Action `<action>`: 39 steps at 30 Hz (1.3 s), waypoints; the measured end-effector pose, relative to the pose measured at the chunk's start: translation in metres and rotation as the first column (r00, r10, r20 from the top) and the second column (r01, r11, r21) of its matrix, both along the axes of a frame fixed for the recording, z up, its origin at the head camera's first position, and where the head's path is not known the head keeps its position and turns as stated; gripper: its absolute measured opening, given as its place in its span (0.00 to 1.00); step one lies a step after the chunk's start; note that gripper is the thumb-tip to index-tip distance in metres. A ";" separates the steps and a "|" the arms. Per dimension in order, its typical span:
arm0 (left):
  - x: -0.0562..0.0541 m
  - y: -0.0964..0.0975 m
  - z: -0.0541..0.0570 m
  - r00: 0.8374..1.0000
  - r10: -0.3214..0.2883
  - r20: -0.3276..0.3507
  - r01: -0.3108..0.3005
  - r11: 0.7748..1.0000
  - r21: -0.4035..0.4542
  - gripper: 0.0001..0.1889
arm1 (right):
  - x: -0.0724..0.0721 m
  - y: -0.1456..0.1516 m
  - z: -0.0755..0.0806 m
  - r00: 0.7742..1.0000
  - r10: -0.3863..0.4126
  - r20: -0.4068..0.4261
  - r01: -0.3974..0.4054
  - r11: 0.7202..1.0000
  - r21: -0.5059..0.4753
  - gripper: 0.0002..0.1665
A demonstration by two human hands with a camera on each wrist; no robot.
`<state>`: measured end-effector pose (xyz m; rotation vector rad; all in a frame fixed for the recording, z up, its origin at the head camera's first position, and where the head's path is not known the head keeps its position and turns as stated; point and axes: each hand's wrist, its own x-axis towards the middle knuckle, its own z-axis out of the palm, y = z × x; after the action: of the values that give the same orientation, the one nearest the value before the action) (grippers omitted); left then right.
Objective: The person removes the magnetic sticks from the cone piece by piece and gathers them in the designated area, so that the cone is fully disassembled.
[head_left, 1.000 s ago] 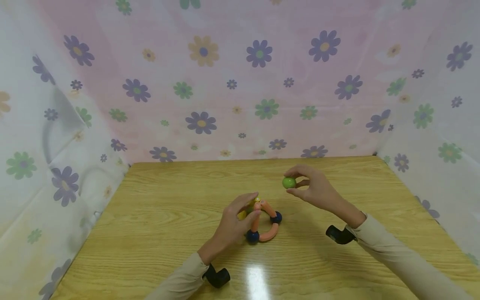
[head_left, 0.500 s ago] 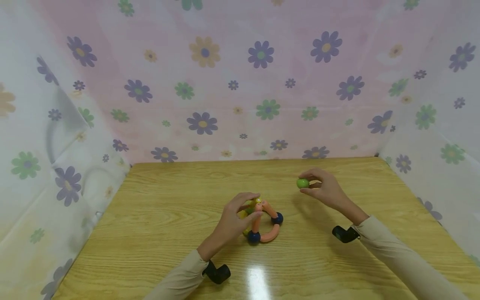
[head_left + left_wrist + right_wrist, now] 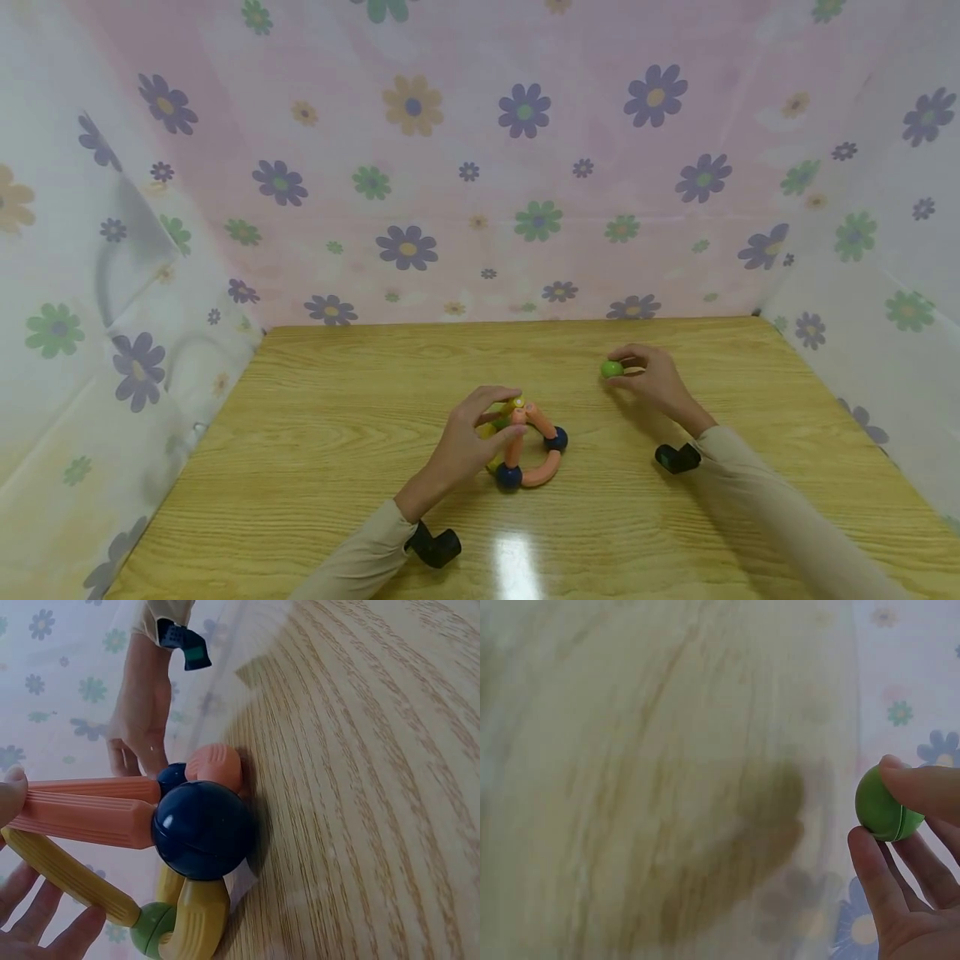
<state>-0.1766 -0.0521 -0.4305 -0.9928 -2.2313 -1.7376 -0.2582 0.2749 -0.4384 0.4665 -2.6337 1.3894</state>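
Note:
My left hand (image 3: pixel 471 437) holds the top of a small frame of toy sticks and balls standing on the table. In the left wrist view, the thumb lies on straight orange sticks (image 3: pixel 97 817) and the fingers are at a yellow stick (image 3: pixel 75 877). Dark blue balls (image 3: pixel 509 476) join the orange sticks to a curved orange stick (image 3: pixel 542 473) at the base. A green joint ball (image 3: pixel 154 928) and a curved yellow stick (image 3: pixel 199 919) make up the far side, mostly hidden in the head view. Farther right, my right hand (image 3: pixel 660 383) pinches a loose green ball (image 3: pixel 611 369) between thumb and fingers.
The wood-grain table (image 3: pixel 360 375) reaches back to a flower-patterned cloth (image 3: pixel 450 192), which also hangs on both sides. A black wrist device (image 3: pixel 435 546) is on the left wrist, another black device (image 3: pixel 677 458) on the right.
My right hand has carried the green ball rightward, away from the frame, and sits slightly lower. The left hand has kept its hold, nearly still.

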 end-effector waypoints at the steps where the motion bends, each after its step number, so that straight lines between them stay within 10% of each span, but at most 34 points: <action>1: 0.000 0.000 0.001 1.000 0.002 -0.007 -0.002 1.000 -0.002 0.22 | -0.002 0.001 -0.002 1.000 -0.005 0.010 0.005 1.000 -0.001 0.21; 9: 0.008 0.002 0.014 1.000 0.001 -0.017 -0.001 1.000 0.022 0.22 | -0.014 0.002 -0.013 0.997 -0.040 0.073 0.039 0.999 0.011 0.20; 39: -0.001 0.001 -0.001 0.998 0.004 -0.061 -0.005 1.000 -0.011 0.22 | -0.010 0.000 -0.012 0.998 -0.044 0.050 0.045 0.999 -0.018 0.17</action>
<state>-0.1776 -0.0514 -0.4312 -1.0280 -2.2068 -1.6719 -0.2682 0.2745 -0.4503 0.3740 -2.6502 1.4296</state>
